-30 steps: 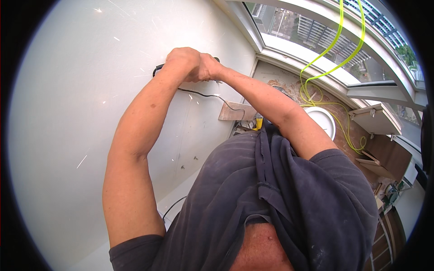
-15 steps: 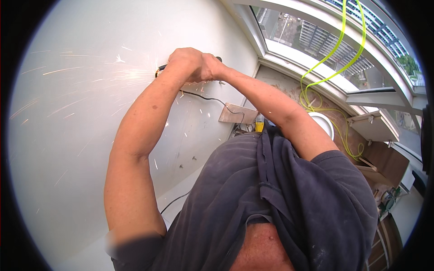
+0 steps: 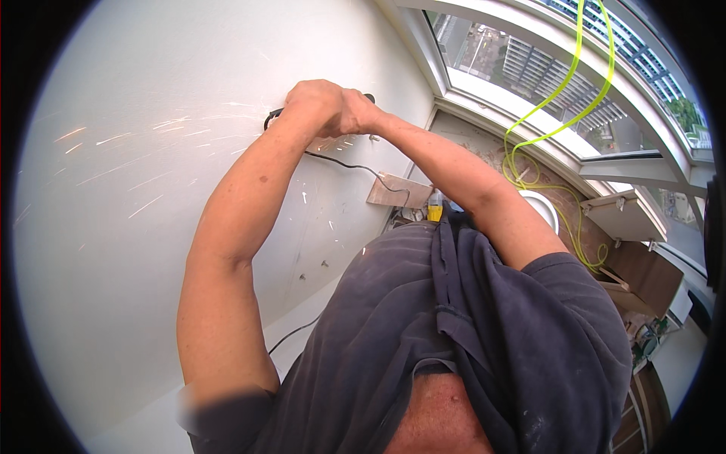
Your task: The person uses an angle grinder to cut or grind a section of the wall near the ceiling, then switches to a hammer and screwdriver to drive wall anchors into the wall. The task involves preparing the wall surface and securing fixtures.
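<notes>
Both of my arms reach forward to a pale wall [image 3: 106, 250]. My left hand [image 3: 314, 101] is closed around a dark corded power tool, apparently an angle grinder [image 3: 273, 116]. Its curved black guard shows left of the fingers, and a dark end sticks out past my right hand [image 3: 355, 112]. That hand is closed on the tool too, pressed against the left one. Most of the tool's body and its disc are hidden behind my hands. Sparks [image 3: 170, 129] stream leftward along the wall, and a few fall below. A black cord [image 3: 355, 166] trails from under the hands.
Metal studs [image 3: 324, 263] stick out of the wall low down. To the right are a window [image 3: 522, 87], a yellow-green hose [image 3: 563, 132], a white bucket [image 3: 543, 206], a reddish board [image 3: 389, 191], a yellow-and-clear object [image 3: 434, 206] and wooden cabinet pieces [image 3: 643, 276].
The bright burst of sparks beside the guard has thinned, and the streaks spread differently over the wall. My hands and the tool sit slightly farther right in view, with the same grip.
</notes>
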Demonstrator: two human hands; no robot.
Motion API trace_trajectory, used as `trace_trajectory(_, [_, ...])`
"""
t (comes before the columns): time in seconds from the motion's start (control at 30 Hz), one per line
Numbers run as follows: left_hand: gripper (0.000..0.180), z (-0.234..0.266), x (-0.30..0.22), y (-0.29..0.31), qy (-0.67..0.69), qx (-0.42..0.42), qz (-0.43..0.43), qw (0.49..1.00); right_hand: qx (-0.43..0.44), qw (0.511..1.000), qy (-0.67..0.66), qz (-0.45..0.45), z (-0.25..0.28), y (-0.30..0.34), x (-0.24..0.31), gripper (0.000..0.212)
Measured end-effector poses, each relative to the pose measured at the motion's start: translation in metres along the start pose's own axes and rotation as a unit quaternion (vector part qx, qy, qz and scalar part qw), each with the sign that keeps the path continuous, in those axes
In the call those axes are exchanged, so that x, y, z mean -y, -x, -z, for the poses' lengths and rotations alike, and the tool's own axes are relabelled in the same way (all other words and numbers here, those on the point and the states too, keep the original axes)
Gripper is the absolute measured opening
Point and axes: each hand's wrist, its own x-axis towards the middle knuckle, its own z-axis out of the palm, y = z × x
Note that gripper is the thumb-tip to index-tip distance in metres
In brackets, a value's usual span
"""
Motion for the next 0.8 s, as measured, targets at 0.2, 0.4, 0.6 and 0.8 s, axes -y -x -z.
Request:
trace_trajectory(0.2, [0.036, 0.001, -0.002, -0.005, -0.005, 0.013, -0.002, 1.0, -0.01, 1.0, 0.015, 0.003, -0.005, -0.002, -0.011, 0.058])
trace_trajectory(0.4, [0.039, -0.005, -0.004, -0.013, -0.009, 0.004, -0.004, 1.0, 0.001, 1.0, -0.002, -0.003, -0.008, -0.002, -0.019, 0.059])
trace_trajectory(0.6, [0.041, -0.002, -0.007, -0.013, -0.004, 0.009, 0.001, 1.0, -0.021, 1.0, -0.011, 0.001, -0.009, 0.0, -0.023, 0.059])
trace_trajectory(0.8, [0.041, -0.005, -0.007, -0.014, 0.007, 0.0, -0.002, 1.0, 0.006, 1.0, -0.002, -0.025, -0.008, -0.001, -0.019, 0.061])
